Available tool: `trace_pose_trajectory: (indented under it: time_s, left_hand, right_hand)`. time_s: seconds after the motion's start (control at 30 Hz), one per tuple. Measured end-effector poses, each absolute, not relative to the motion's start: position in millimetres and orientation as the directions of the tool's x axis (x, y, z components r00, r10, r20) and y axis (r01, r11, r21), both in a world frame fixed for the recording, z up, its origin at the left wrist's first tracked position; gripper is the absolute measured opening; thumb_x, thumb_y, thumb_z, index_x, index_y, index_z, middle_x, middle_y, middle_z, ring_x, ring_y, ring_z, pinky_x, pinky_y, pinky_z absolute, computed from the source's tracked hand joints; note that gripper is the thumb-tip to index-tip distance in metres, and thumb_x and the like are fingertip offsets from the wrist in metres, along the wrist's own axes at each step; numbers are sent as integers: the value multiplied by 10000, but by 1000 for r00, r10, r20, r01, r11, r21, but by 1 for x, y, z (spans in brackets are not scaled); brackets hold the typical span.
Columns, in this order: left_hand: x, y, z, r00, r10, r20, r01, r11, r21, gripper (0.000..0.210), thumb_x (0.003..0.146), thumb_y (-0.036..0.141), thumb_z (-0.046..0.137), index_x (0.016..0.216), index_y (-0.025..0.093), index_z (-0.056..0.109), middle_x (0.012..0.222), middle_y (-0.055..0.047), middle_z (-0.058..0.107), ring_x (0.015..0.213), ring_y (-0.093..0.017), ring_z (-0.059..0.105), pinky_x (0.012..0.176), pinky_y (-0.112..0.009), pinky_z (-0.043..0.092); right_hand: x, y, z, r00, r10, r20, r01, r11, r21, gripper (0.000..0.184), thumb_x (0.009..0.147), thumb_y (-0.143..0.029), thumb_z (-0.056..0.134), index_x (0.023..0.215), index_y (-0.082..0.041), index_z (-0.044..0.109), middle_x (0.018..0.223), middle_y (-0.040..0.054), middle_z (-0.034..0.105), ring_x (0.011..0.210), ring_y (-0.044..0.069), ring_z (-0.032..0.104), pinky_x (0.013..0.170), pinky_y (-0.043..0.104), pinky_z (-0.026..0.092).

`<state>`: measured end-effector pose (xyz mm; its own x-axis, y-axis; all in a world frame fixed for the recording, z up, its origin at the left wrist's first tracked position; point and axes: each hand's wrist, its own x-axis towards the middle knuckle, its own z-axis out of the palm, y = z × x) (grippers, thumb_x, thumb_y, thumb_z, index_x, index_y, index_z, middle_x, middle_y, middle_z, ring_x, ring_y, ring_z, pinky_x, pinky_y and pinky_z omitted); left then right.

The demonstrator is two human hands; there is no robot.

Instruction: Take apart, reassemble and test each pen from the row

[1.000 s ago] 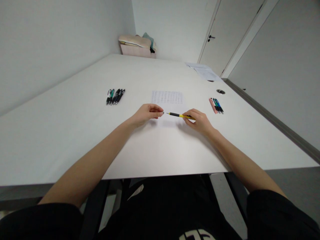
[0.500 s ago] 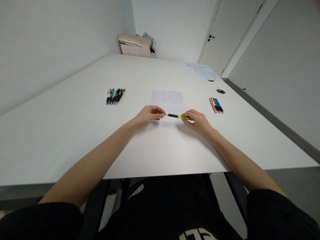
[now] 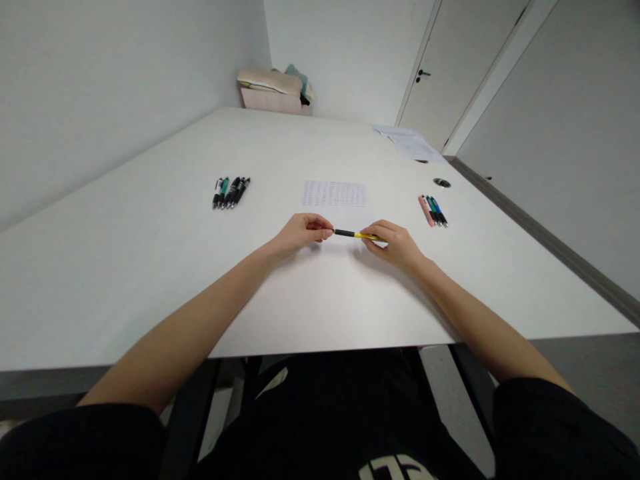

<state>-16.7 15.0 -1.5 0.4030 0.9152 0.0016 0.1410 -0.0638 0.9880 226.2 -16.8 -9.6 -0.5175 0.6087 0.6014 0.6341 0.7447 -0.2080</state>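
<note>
A yellow pen with a black grip point(image 3: 345, 233) lies level between my two hands, just above a sheet of paper point(image 3: 345, 212). My right hand point(image 3: 395, 241) is closed around its yellow barrel, thumb below and fingers on top. The thumb and fingertips of my left hand point(image 3: 304, 231) pinch the pen's tip end. Those fingertips cover the tip itself, so only the grip and part of the barrel show.
To the left on the white table point(image 3: 150, 267) lies a row of several black and green pens point(image 3: 231, 193). At the right are a pink strip-like object point(image 3: 427, 211) and several blue and green pens point(image 3: 437, 211). More papers point(image 3: 407, 140) lie at the far right.
My left fingertips have moved slightly right, up against the black grip, and now hide the silver tip that showed before. My right hand has barely moved.
</note>
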Motion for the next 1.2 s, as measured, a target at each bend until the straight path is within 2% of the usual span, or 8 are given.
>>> trace_pose_trajectory:
  time_s: [0.33, 0.5, 0.73, 0.87, 0.93, 1.07, 1.2]
  left_hand:
    - [-14, 12, -2, 377, 920, 105, 192, -188, 963, 282, 582, 333, 752, 761, 133, 665, 761, -42, 657, 715, -137, 589, 719, -310, 456]
    - [-14, 13, -5, 388, 911, 138, 193, -226, 955, 260, 600, 315, 738, 767, 132, 661, 782, -45, 662, 731, -140, 593, 734, -307, 458]
    - [-11, 13, -7, 375, 914, 156, 197, -243, 950, 264, 613, 320, 728, 778, 126, 658, 776, -47, 663, 721, -138, 593, 752, -316, 464]
    - [-11, 13, -6, 389, 909, 150, 187, -238, 953, 256, 612, 307, 732, 774, 125, 653, 790, -49, 666, 734, -139, 599, 766, -319, 465]
    - [-11, 13, -6, 396, 906, 149, 190, -239, 952, 256, 611, 306, 731, 772, 124, 651, 790, -50, 667, 735, -140, 601, 768, -322, 466]
    - [-11, 12, -6, 401, 902, 161, 207, -261, 943, 241, 620, 306, 721, 767, 127, 652, 789, -50, 669, 742, -145, 605, 771, -327, 470]
    - [-11, 12, -7, 404, 898, 172, 223, -279, 934, 221, 628, 294, 714, 762, 129, 655, 783, -47, 670, 745, -147, 607, 767, -323, 471]
  right_hand:
    - [225, -19, -10, -514, 645, 566, 691, 702, -173, 187, 869, -257, 448, 904, -191, 620, 774, 37, 661, 592, 110, 567, 586, 232, 445]
    - [225, -17, -11, -511, 712, 481, 762, 634, -129, 235, 896, -264, 409, 936, -189, 628, 824, 45, 694, 666, 141, 617, 605, 249, 434]
    - [222, -21, -5, -462, 804, 374, 788, 566, -243, 244, 902, -244, 384, 1096, -198, 525, 827, 26, 690, 726, 149, 636, 646, 252, 440]
    - [222, -24, -3, -472, 775, 420, 747, 604, -276, 261, 841, -349, 509, 1056, -203, 488, 908, 42, 649, 670, 132, 600, 596, 245, 438]
    - [222, -23, -5, -489, 740, 462, 725, 640, -256, 235, 806, -329, 551, 997, -204, 498, 934, 52, 623, 686, 130, 587, 586, 240, 440]
    - [223, -21, -8, -505, 697, 509, 688, 681, -251, 88, 819, -242, 510, 896, -204, 533, 855, 36, 605, 686, 114, 570, 573, 215, 438]
    - [224, -20, -9, -514, 690, 509, 691, 685, -231, 117, 844, -260, 491, 890, -197, 578, 809, 26, 630, 602, 95, 554, 564, 213, 426]
